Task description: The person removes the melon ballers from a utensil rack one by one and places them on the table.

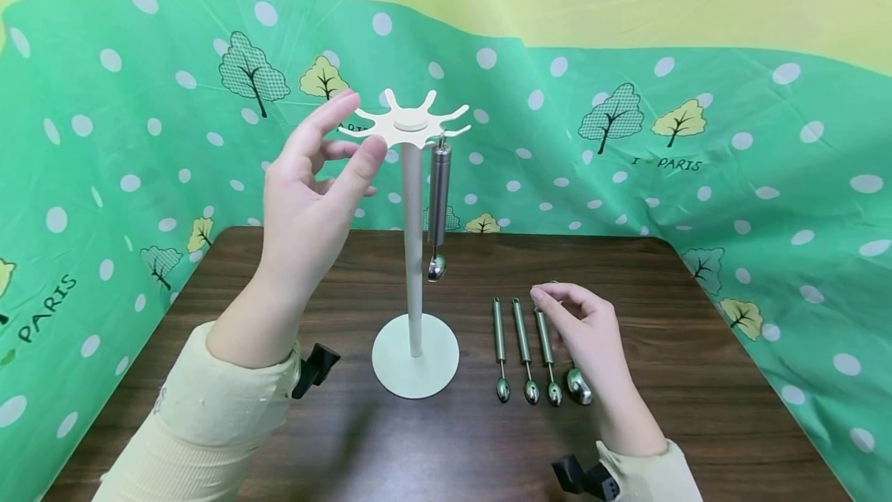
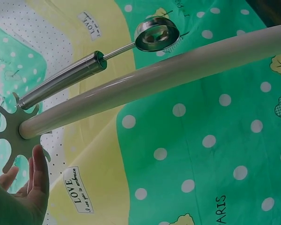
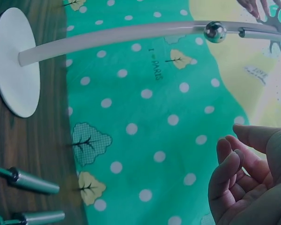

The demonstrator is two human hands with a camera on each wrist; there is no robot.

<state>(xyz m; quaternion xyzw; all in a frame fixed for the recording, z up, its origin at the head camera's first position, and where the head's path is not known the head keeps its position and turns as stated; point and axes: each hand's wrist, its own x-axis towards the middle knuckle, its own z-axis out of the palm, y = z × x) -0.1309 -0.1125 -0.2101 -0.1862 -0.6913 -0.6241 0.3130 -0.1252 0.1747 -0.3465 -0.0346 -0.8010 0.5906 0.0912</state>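
Observation:
A white stand with a round base rises to a flat hanger top with curved arms. My left hand is raised beside that top, fingers spread, fingertips right at the arms on its left side. From a front-right arm hangs a steel measuring spoon, bowl down. Several more measuring spoons lie in a row on the table, handles pointing away. My right hand hovers at the row's right end, partly hiding the spoon with a larger bowl. Its loosely bent fingers hold nothing.
The dark wooden table runs back to a green and yellow patterned cloth, which also hangs at both sides. A black wrist camera sits on the left cuff, another by the right cuff.

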